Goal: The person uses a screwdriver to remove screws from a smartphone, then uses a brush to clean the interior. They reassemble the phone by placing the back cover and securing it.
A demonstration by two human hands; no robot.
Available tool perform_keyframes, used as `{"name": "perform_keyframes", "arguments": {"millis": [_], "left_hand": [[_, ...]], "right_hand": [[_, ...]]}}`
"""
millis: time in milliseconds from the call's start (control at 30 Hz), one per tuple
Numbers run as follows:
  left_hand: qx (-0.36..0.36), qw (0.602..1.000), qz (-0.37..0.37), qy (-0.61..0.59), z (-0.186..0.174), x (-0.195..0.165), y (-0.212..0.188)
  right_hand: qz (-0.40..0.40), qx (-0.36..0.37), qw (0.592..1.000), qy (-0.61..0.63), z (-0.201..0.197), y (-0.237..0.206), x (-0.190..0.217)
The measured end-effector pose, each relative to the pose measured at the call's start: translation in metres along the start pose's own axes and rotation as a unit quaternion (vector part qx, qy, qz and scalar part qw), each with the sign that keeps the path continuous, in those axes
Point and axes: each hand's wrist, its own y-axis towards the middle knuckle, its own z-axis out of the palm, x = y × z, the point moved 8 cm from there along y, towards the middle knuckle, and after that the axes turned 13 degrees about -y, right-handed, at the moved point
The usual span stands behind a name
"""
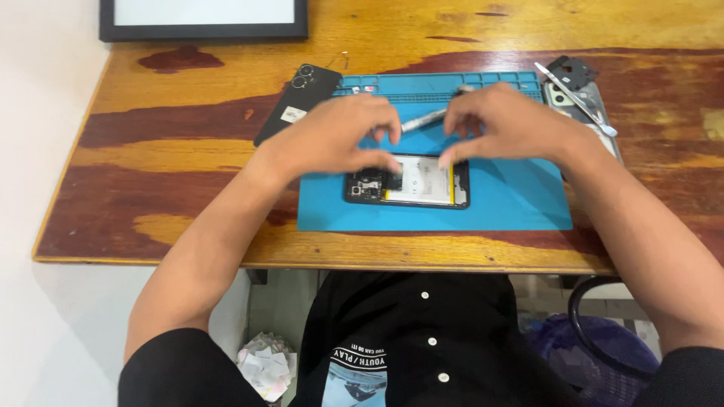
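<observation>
An opened smartphone [411,182] with its back off lies flat on a blue work mat [505,200], showing a white battery and dark circuit parts. My left hand [339,136] rests over its left upper edge, thumb and fingers touching the phone. My right hand [505,124] curls over the right upper edge, fingertips on the phone. A silver screwdriver [424,119] lies on the mat between my hands, behind the phone.
A black phone back cover [298,102] lies left of the mat. Another phone part with metal tweezers [577,94] across it sits at the right. A black picture frame [204,19] stands at the back left. Below the wooden table [151,188] edge are crumpled paper and a purple basket.
</observation>
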Motion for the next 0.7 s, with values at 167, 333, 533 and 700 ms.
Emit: {"name": "perform_keyframes", "arguments": {"millis": [167, 333, 533, 700], "left_hand": [[-0.138, 0.966, -0.066, 0.208, -0.046, 0.041, -0.023], [-0.105, 0.871, -0.4, 0.267, -0.077, 0.093, -0.05], [-0.053, 0.857, -0.474, 0.195, -0.074, 0.097, -0.054], [-0.088, 0.864, -0.459, 0.186, -0.083, 0.1, -0.051]], "right_hand": [[-0.045, -0.195, 0.975, -0.098, -0.02, -0.006, 0.008], [-0.059, -0.168, 0.976, -0.123, -0.003, 0.002, 0.018], [-0.065, -0.169, 0.974, -0.134, -0.002, 0.003, 0.017], [-0.074, -0.177, 0.972, -0.134, -0.003, 0.001, 0.014]]}}
